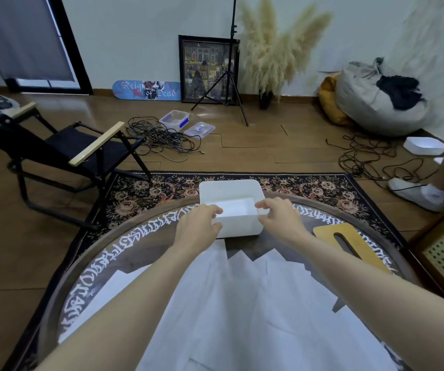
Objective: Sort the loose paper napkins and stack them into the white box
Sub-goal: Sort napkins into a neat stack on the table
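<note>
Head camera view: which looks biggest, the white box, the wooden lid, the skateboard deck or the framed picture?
As they look here:
1. white box and wooden lid, too alike to split, both enlarged by nearness
2. framed picture
3. skateboard deck

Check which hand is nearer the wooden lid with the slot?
Right. The right hand is at the white box rim, just left of the wooden lid; the left hand is at the box's other side, farther away.
</note>
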